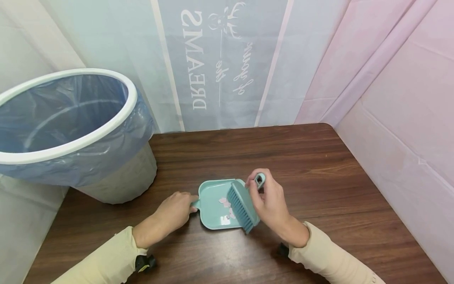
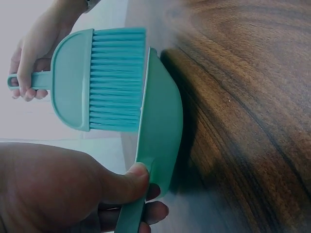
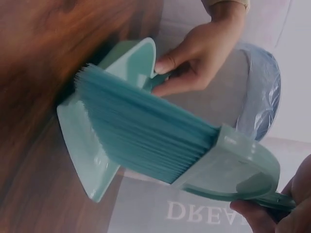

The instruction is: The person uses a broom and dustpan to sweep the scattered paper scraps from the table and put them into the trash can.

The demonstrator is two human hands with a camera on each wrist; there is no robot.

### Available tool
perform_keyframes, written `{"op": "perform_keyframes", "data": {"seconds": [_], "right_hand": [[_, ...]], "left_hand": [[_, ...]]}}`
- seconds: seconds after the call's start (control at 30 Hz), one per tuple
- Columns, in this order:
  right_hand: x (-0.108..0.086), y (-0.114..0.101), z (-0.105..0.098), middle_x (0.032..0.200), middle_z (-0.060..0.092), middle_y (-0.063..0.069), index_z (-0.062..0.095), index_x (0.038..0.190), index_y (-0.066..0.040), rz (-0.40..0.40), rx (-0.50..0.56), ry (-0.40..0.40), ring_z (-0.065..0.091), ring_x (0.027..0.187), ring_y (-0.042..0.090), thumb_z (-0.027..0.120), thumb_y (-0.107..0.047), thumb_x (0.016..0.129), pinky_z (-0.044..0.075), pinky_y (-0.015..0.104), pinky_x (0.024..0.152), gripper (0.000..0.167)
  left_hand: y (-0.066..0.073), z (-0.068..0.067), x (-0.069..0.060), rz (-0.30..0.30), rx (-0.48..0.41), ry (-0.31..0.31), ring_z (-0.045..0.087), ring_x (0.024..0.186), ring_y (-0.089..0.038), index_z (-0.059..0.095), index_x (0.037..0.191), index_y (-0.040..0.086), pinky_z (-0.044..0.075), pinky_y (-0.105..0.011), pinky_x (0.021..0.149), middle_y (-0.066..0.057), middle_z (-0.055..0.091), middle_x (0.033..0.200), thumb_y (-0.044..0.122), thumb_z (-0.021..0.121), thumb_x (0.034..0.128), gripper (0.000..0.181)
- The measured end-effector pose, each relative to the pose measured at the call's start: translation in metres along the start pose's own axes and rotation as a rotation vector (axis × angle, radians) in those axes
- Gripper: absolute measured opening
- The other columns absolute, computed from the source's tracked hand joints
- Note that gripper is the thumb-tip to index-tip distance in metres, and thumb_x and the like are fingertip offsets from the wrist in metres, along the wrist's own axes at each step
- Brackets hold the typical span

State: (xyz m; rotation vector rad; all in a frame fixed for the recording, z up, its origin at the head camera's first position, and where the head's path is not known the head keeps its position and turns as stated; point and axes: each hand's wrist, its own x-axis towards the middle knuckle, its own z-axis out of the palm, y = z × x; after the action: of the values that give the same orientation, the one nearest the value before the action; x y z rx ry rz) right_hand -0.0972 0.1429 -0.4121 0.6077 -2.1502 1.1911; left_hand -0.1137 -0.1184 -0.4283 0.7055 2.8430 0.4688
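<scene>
My left hand (image 1: 173, 213) pinches the short handle of a mint-green dustpan (image 1: 212, 197) between thumb and fingers. Several small pale pink scraps (image 1: 225, 202) lie in the pan, close to the bristles. At the pan's right side, my right hand (image 1: 272, 203) grips the handle of a teal hand brush (image 1: 248, 197). The brush stands tilted, its bristles (image 2: 116, 80) just over the open side of the pan in the left wrist view. From the right wrist view the bristles cover part of the dustpan (image 3: 80, 141), and the scraps are hidden there.
A large bin (image 1: 124, 173) with a white rim and a blue liner bag stands at the left on the brown wooden table (image 1: 248, 154). Behind the table hangs a grey printed cloth (image 1: 227, 79). A pale covered wall (image 1: 400, 118) borders the right side.
</scene>
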Motion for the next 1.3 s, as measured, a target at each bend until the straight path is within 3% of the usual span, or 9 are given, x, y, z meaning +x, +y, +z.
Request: {"op": "perform_keyframes", "data": {"seconds": [0.2,0.37,0.7,0.97,1.17,1.3], "right_hand": [[0.004,0.008,-0.012,0.085,0.066,0.007,0.055,0.103,0.000,0.027,-0.073,0.035,0.059,0.064,0.010,0.057,0.014,0.093,0.047,0.016,0.053,0.017],[0.004,0.021,-0.025,0.084,0.067,0.006,0.055,0.103,0.000,0.064,-0.150,0.059,0.052,0.059,0.007,0.055,0.012,0.095,0.042,0.016,0.052,0.015],[-0.001,0.044,-0.051,0.086,0.066,0.008,0.056,0.104,0.003,0.116,-0.287,0.088,0.055,0.064,0.008,0.058,0.010,0.095,0.041,0.013,0.056,0.011],[-0.007,0.058,-0.079,0.084,0.067,0.009,0.057,0.103,0.003,0.149,-0.395,0.138,0.049,0.063,0.003,0.059,0.010,0.093,0.037,0.012,0.056,0.012],[-0.011,0.063,-0.093,0.083,0.068,0.010,0.058,0.104,0.004,0.193,-0.421,0.178,0.045,0.064,-0.007,0.058,0.009,0.094,0.036,0.010,0.058,0.011],[-0.012,0.064,-0.094,0.084,0.068,0.010,0.058,0.105,0.004,0.202,-0.424,0.177,0.044,0.063,-0.006,0.058,0.007,0.096,0.035,0.011,0.057,0.010]], "left_hand": [[-0.001,0.001,-0.002,-0.017,-0.018,-0.007,0.068,0.093,-0.035,0.073,0.117,0.002,0.057,-0.047,0.081,-0.014,0.072,0.100,0.008,0.076,0.0900,0.028],[-0.003,0.002,-0.002,-0.010,-0.030,0.002,0.067,0.092,-0.034,0.073,0.115,0.003,0.056,-0.047,0.081,-0.012,0.071,0.098,0.008,0.076,0.0896,0.026],[-0.005,0.005,-0.006,-0.012,-0.054,0.011,0.065,0.087,-0.030,0.072,0.107,0.007,0.055,-0.044,0.078,-0.008,0.069,0.092,0.009,0.077,0.0892,0.019],[-0.006,0.009,-0.007,-0.009,-0.079,0.014,0.066,0.089,-0.030,0.073,0.112,0.006,0.055,-0.044,0.080,-0.007,0.070,0.093,0.010,0.077,0.0892,0.023],[-0.009,0.010,-0.008,-0.004,-0.084,0.031,0.066,0.090,-0.031,0.072,0.116,0.004,0.055,-0.044,0.081,-0.008,0.070,0.095,0.010,0.077,0.0889,0.028],[-0.012,0.010,-0.010,0.004,-0.116,0.033,0.067,0.094,-0.031,0.072,0.120,0.002,0.055,-0.044,0.085,-0.009,0.071,0.100,0.010,0.077,0.0894,0.032]]}}
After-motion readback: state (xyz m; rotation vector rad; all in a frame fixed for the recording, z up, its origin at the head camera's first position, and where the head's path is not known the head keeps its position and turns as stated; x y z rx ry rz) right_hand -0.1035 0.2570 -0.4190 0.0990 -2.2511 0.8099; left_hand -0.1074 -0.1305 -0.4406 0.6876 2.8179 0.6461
